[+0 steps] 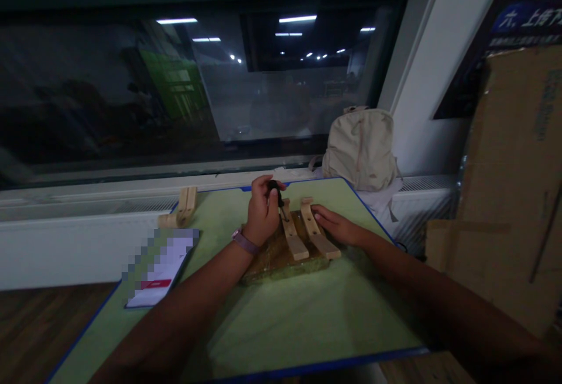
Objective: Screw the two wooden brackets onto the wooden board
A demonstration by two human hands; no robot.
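My left hand [262, 211] is closed around a small black-handled screwdriver [277, 195], held upright with its tip on the left of two pale wooden strips [293, 237]. The strips lie side by side on a brown board [272, 258] that sits on a green mat [285, 314]. My right hand [337, 225] rests flat against the right wooden strip [317, 233], fingers stretched out along it. A pink watch band is on my left wrist.
Another wooden piece [181, 211] lies at the mat's far left corner. A paper booklet [158, 267] lies on the mat's left side. A beige backpack [360, 147] sits on the window sill at right. Cardboard boxes [509, 196] stand at far right.
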